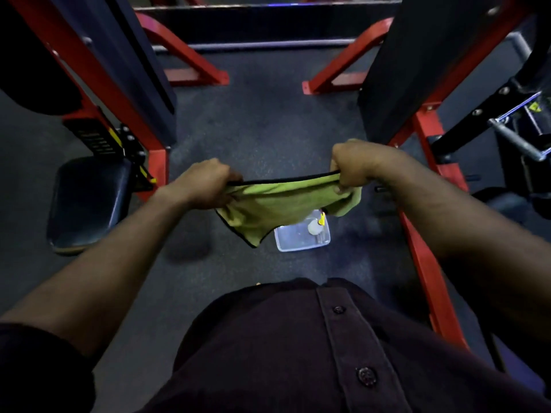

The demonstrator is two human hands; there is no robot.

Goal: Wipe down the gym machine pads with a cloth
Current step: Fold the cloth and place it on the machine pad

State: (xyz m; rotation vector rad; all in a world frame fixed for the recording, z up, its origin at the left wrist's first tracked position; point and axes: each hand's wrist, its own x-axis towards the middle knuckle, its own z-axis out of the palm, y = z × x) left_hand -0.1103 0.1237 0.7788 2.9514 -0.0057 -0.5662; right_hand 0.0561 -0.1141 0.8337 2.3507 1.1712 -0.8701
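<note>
Dark speckled gym floor (268,120), lime-green cloth (268,207) (black-edged) stretched sagging between left hand (205,183), right hand (354,168), both grips closed

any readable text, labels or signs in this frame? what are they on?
None can be read.
Black and yellow label on the red frame of the left machine: rows of marks, too blurred to read.
Yellow warning sticker on the right machine: a symbol only, too small to make out.
Green cloth, clear plastic tub, shirt: no print visible.
</note>
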